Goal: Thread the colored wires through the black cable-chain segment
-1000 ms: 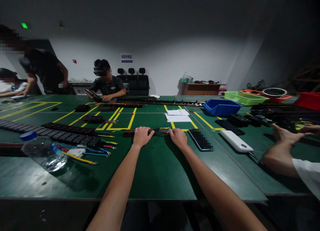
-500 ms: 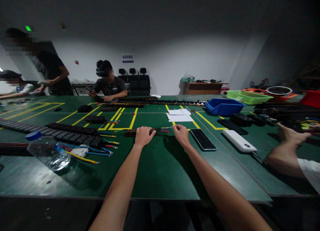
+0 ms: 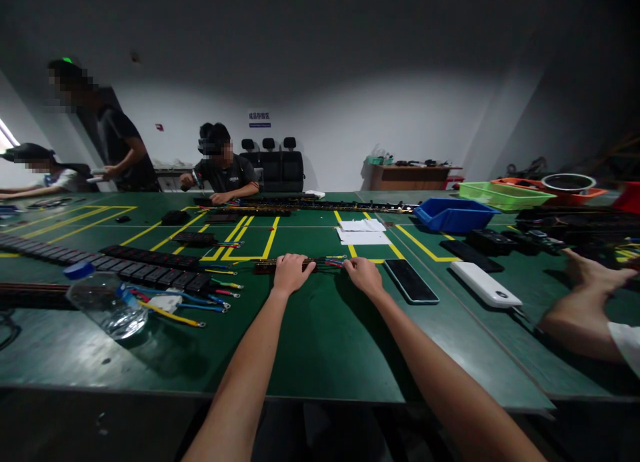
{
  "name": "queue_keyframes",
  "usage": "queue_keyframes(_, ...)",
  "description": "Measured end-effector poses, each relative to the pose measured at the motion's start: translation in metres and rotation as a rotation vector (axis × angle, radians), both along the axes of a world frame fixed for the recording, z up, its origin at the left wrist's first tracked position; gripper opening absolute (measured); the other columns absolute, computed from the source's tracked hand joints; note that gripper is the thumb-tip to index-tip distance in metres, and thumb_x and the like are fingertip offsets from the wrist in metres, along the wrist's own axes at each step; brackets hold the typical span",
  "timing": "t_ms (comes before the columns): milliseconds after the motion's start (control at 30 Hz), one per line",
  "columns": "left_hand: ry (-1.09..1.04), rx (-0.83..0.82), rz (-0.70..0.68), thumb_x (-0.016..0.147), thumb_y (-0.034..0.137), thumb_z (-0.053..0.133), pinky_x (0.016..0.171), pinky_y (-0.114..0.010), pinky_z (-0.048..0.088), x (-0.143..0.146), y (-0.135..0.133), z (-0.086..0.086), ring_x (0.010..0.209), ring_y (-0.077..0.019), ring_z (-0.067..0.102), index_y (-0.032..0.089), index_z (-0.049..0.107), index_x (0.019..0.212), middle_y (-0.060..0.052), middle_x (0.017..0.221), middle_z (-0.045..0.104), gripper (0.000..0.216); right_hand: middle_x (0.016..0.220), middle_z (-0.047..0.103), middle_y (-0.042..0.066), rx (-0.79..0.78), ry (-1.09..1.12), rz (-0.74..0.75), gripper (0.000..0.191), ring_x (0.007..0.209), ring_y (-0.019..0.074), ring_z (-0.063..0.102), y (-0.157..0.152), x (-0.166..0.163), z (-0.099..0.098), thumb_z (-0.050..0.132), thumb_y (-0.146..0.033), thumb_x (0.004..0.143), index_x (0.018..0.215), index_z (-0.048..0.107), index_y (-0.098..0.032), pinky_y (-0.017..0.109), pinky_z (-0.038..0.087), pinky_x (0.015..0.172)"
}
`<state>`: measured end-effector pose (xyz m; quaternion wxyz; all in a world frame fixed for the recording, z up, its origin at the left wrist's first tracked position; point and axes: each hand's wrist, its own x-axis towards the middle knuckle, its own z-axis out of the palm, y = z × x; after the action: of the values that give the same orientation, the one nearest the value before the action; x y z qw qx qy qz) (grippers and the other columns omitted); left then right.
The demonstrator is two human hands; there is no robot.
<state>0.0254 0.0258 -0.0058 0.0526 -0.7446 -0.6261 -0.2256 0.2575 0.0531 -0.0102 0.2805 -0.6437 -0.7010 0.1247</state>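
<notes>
My left hand is wrapped over a dark cable chain lying on the green table, holding it down. Thin coloured wires come out of the chain's right end. At their tips, my right hand has its thumb and forefinger pinched together on a wire whose end is hidden by the fingers. Another wire tip with a small metal lug shows just above these fingers. A smartphone lies right of my right hand.
Left stand a tilted plastic bottle and long black cable chains with coloured leads. White papers, a blue bin and a white power bank lie beyond or right. A co-worker's arm rests at far right; other people sit or stand across.
My right hand has shifted from the upper wire tip to a lower wire, its fingers lower now. My left hand stays on the chain. Across the table, a person's hand has risen.
</notes>
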Motion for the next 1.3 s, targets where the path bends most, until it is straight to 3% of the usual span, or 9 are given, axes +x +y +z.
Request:
queue_keyframes(167,0.029,0.024,0.026,0.102,0.06,0.035,0.102,-0.045,0.04,0.001,-0.001,0.0,0.112,-0.0278,0.062,0.022,0.072,0.116,-0.01,0.12,0.073,0.055,0.084,0.073,0.011,0.01,-0.003,-0.005,0.039,0.077,0.0216,0.065,0.0,0.0,0.0,0.049,-0.042,0.097,0.083,0.077,-0.019,0.026,0.037,0.063)
queue_keyframes(467,0.015,0.018,0.009,0.102,0.061,0.032,0.103,-0.045,0.04,0.0,-0.001,0.001,0.11,-0.0271,0.063,0.022,0.072,0.115,-0.009,0.117,0.074,0.057,0.082,0.075,0.009,0.248,0.413,0.075,0.044,0.074,0.0217,0.063,0.011,0.001,0.001,0.046,-0.042,0.092,0.09,0.077,-0.012,0.027,0.042,0.067)
queue_keyframes(667,-0.002,0.015,0.002,0.102,0.061,0.033,0.103,-0.046,0.041,0.0,0.0,-0.001,0.11,-0.0271,0.063,0.022,0.072,0.114,-0.009,0.117,0.074,0.056,0.091,0.076,0.009,0.158,0.226,0.033,0.036,0.081,0.0211,0.065,0.007,0.002,-0.001,0.047,-0.038,0.094,0.093,0.077,-0.017,0.026,0.039,0.067)
queue_keyframes(900,0.006,0.018,0.012,0.102,0.061,0.033,0.102,-0.045,0.041,-0.001,0.0,-0.001,0.11,-0.0271,0.064,0.022,0.072,0.112,-0.009,0.117,0.074,0.056,0.083,0.073,0.009,-0.004,-0.02,0.039,0.036,0.075,0.0199,0.064,0.0,-0.002,-0.002,0.049,-0.039,0.097,0.083,0.076,-0.019,0.026,0.032,0.06)
queue_keyframes(1067,0.01,0.029,0.007,0.102,0.061,0.035,0.1,-0.045,0.041,0.0,-0.001,0.0,0.109,-0.0272,0.063,0.02,0.071,0.113,-0.01,0.117,0.074,0.056,0.084,0.074,0.01,0.168,0.227,0.031,0.039,0.076,0.0212,0.065,0.007,-0.001,-0.002,0.048,-0.04,0.093,0.088,0.077,-0.015,0.027,0.04,0.065)
queue_keyframes(1167,0.008,0.019,0.013,0.102,0.06,0.036,0.1,-0.045,0.04,-0.001,-0.001,0.0,0.109,-0.0272,0.062,0.02,0.071,0.113,-0.009,0.116,0.074,0.055,0.083,0.074,0.01,0.264,0.43,0.103,0.045,0.073,0.0217,0.064,0.012,0.0,-0.003,0.047,-0.043,0.089,0.095,0.078,-0.011,0.029,0.045,0.068)
queue_keyframes(1300,0.0,0.016,0.016,0.102,0.061,0.035,0.101,-0.045,0.04,-0.001,-0.001,0.0,0.11,-0.0269,0.062,0.021,0.072,0.114,-0.009,0.116,0.073,0.056,0.087,0.075,0.012,0.307,0.508,0.184,0.052,0.071,0.0221,0.062,0.013,-0.001,-0.002,0.047,-0.046,0.087,0.104,0.077,-0.008,0.031,0.047,0.069)
